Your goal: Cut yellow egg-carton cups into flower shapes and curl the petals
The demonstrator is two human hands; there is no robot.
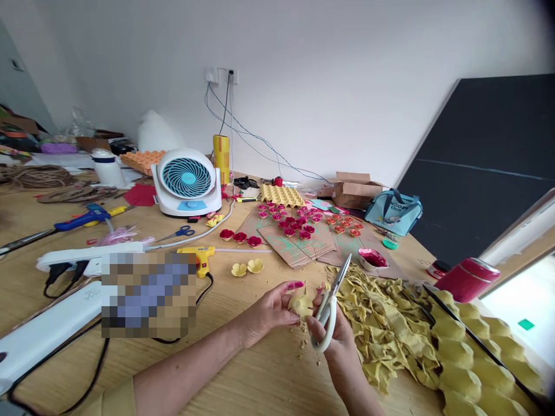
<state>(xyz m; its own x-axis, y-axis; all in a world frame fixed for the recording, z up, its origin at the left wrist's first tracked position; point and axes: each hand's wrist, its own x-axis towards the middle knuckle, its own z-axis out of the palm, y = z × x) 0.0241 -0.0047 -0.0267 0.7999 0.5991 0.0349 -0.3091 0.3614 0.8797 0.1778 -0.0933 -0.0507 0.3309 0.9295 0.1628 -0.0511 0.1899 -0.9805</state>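
Observation:
My left hand (274, 307) pinches a small yellow egg-carton piece (300, 304) just above the wooden table (243, 370). My right hand (332, 332) grips white-handled scissors (333, 297), blades pointing up and away, right beside that piece. Small yellow scraps lie on the table under both hands. A heap of yellow carton offcuts (381, 323) lies just right of my right hand.
Red paper flowers (295, 222) sit on cardboard sheets behind the hands, with two yellow ones (247, 267) nearer. A yellow glue gun (197, 257), fan (186, 180), power strip (87, 257), cables, red-paint bowl (373, 259), red flask (466, 278) and egg trays (481, 358) surround the spot.

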